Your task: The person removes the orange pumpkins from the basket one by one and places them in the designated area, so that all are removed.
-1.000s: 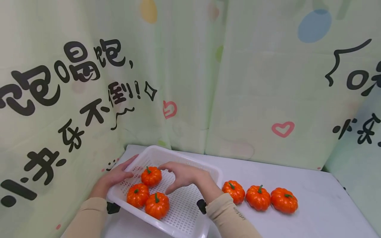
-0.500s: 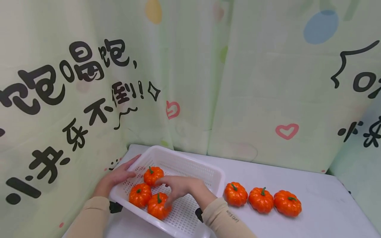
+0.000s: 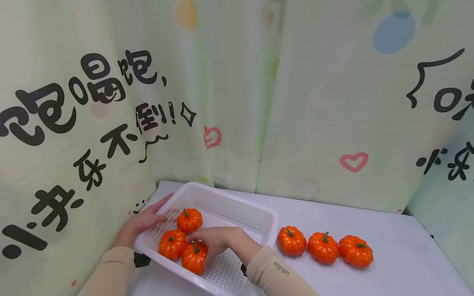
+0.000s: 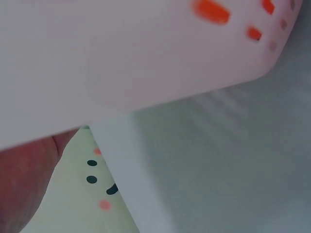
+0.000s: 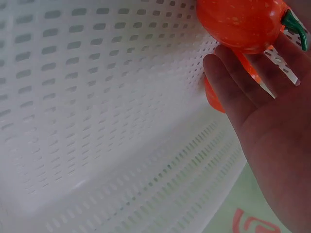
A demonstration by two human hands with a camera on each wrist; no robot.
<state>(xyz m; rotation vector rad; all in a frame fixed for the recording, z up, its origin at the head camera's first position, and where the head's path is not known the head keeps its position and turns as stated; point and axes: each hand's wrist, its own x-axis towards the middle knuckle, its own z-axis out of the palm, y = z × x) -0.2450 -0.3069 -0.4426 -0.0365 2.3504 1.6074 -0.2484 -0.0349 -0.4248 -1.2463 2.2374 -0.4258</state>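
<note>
Three shiny orange toy pumpkins with green stems lie in the left part of a white perforated plastic basket [image 3: 244, 201]. My right hand [image 3: 218, 240] reaches into the basket and holds the front pumpkin [image 3: 192, 260], fingers behind it and thumb on its near right side. In the right wrist view that pumpkin [image 5: 243, 22] is beside the fingers. The back pumpkin [image 3: 189, 221] and the left pumpkin [image 3: 172, 245] sit close by. At the basket's left end, my left hand [image 3: 146, 218] grips the rim, thumb inside; its other fingers are mostly hidden.
Right of the basket, three more pumpkins [image 3: 323, 248] stand in a row on the white table [image 3: 407, 250]. A pale green printed curtain [image 3: 303, 102] encloses the table's back and sides.
My right hand has lowered toward the front pumpkin and closed around it. The left hand stays on the basket rim. The three pumpkins outside have not moved.
</note>
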